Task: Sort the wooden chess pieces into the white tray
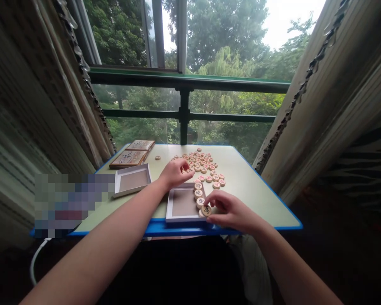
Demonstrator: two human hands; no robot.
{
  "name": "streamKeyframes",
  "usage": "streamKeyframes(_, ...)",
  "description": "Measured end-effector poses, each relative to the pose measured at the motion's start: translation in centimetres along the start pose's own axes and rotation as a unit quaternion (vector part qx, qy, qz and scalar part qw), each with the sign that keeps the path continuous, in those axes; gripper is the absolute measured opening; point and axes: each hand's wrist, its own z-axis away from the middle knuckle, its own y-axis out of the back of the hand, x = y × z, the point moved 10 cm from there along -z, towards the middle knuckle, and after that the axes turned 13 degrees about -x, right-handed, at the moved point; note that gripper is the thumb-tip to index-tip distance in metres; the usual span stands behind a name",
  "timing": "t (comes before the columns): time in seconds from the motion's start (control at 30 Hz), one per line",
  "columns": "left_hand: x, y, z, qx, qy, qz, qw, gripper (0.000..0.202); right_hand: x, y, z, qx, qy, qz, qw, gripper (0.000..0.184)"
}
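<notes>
My right hand (227, 208) is closed on a round wooden Chinese chess piece (206, 210) with a dark character, pinched between thumb and fingers. It is over the right edge of a shallow white box (170, 207), where several other pieces (198, 194) stand in a column along the inner right side. My left hand (175, 173) reaches over the box's far side, its fingers curled down at the near edge of the loose pieces (203, 161). A piece shows partly at those fingertips. Red and dark characters mark the scattered pieces.
A second shallow white box (131, 180) lies to the left. Behind it are two decorated boxes or lids (130, 158). One piece (158, 157) sits apart. The table (257, 203) has a blue edge, with a window railing beyond and curtains both sides. A white cable (34, 258) hangs at left.
</notes>
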Motion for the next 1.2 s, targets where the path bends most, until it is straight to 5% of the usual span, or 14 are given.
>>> streamKeyframes(1.2,0.9,-0.1,0.3,-0.036,-0.026,-0.064,0.997,0.018,-1.4,-0.7,0.3,-0.023,0.044,0.077,0.996,0.026)
